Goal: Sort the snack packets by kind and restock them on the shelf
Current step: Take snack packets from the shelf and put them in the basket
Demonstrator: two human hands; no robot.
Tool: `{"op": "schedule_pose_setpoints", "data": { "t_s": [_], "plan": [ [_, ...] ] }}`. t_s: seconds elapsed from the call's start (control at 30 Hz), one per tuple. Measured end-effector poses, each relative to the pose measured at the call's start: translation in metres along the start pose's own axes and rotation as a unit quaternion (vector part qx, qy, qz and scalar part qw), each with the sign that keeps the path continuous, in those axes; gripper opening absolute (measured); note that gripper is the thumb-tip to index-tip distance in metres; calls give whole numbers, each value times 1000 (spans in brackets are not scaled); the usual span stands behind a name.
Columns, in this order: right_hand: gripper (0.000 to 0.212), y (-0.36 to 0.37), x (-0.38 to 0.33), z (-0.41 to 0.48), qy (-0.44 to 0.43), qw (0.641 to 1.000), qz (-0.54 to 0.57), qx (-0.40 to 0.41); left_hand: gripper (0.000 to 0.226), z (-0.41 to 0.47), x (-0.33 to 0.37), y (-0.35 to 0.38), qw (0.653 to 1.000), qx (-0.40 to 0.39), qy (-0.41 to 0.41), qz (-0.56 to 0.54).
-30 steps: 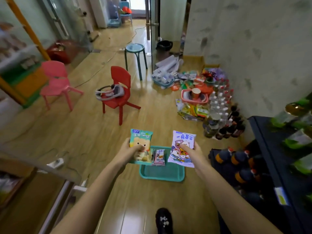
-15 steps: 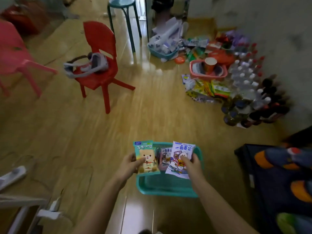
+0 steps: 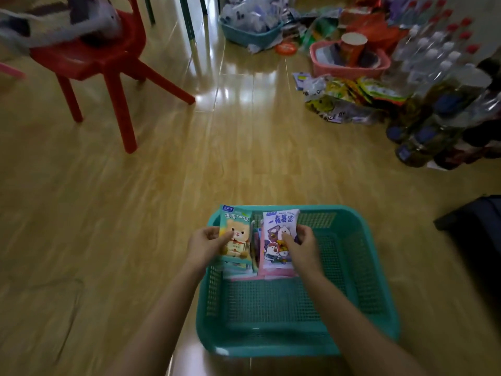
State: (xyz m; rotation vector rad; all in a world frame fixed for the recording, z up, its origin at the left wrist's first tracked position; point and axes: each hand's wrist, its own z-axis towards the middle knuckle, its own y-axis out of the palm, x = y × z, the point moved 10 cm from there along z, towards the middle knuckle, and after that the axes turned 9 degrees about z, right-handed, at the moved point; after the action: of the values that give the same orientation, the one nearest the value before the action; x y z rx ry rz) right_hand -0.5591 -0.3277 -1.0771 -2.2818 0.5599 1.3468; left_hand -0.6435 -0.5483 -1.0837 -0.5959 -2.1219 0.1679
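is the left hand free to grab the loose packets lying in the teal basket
Probably not yet: the left hand grips the green bear packet. The loose packets lie just beneath it in the teal basket, so only the full grip hinders.

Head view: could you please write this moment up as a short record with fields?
left hand: grips green bear packet
right hand: grips purple-white packet
teal basket: on wooden floor, stacked packets in its far left corner
nearby: red chair, bottles, pink basket
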Motion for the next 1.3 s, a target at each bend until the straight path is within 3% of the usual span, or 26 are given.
{"op": "schedule_pose_setpoints", "data": {
  "t_s": [0.13, 0.3, 0.47, 0.57, 0.73, 0.9, 1.1, 1.3],
  "plan": [
    [32, 2, 2, 7, -8, 997, -56, 45, 27, 10, -9, -3, 998, 38, -9, 40],
    [28, -3, -2, 14, -28, 982, -168, 79, 33, 6, 6, -15, 959, 118, 32, 254],
    [33, -7, -15, 10, -29, 976, -203, 69, 45, -3, 25, -17, 925, 136, 67, 347],
    [25, -26, -50, -10, -22, 979, -201, 40, 36, -30, 62, -25, 920, 123, 91, 360],
    [25, -88, -190, -87, -69, 962, -263, -7, 25, -126, 191, -43, 898, 64, 148, 409],
    [25, -181, -381, -195, -102, 948, -301, 21, 24, -267, 383, -69, 861, 54, 239, 445],
    [21, -302, -591, -348, -151, 927, -314, 138, 21, -452, 581, -77, 784, 33, 389, 482],
    [23, -402, -678, -503, -146, 895, -318, 278, 18, -617, 687, -38, 686, -6, 562, 462]
  ]
}}
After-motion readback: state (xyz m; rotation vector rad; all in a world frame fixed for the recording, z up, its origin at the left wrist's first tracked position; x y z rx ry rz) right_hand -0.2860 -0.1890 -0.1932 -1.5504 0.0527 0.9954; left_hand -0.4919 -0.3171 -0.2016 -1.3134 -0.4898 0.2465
